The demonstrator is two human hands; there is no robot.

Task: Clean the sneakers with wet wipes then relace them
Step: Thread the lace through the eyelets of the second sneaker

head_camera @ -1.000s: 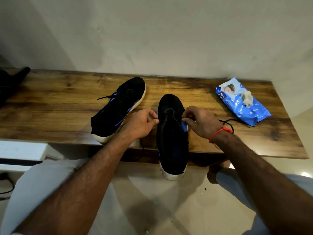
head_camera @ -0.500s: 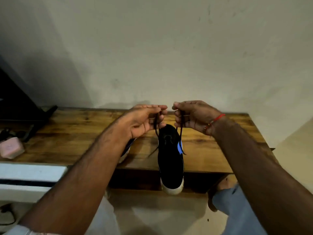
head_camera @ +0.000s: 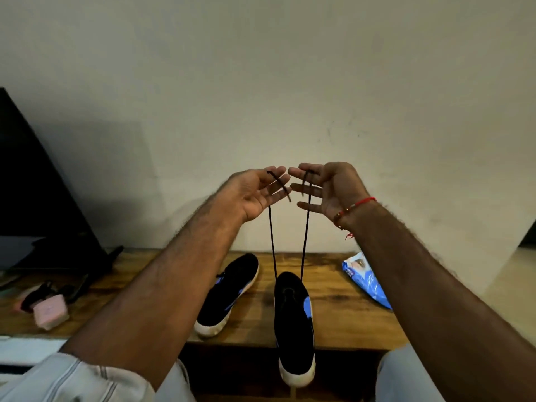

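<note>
Two black sneakers with blue patches and white soles lie on the wooden table (head_camera: 342, 323). The near sneaker (head_camera: 294, 329) points toward me, its toe past the table's front edge. The other sneaker (head_camera: 229, 294) lies to its left, partly behind my left forearm. Two strands of a black shoelace (head_camera: 272, 242) rise taut from the near sneaker. My left hand (head_camera: 255, 192) and my right hand (head_camera: 324, 190) are raised high above it, palms facing each other. Their fingers are straight, and a lace end is draped across the fingers of each hand.
A blue pack of wet wipes (head_camera: 367, 281) lies on the table's right, partly behind my right forearm. A pink block (head_camera: 50, 314) with black cords sits at the left. A large black object (head_camera: 34, 184) leans at the far left. A plain wall stands behind the table.
Both hands have risen from just above the near sneaker, drawing the lace strands out long. Their fingers have gone from curled to straight. The view has tilted upward.
</note>
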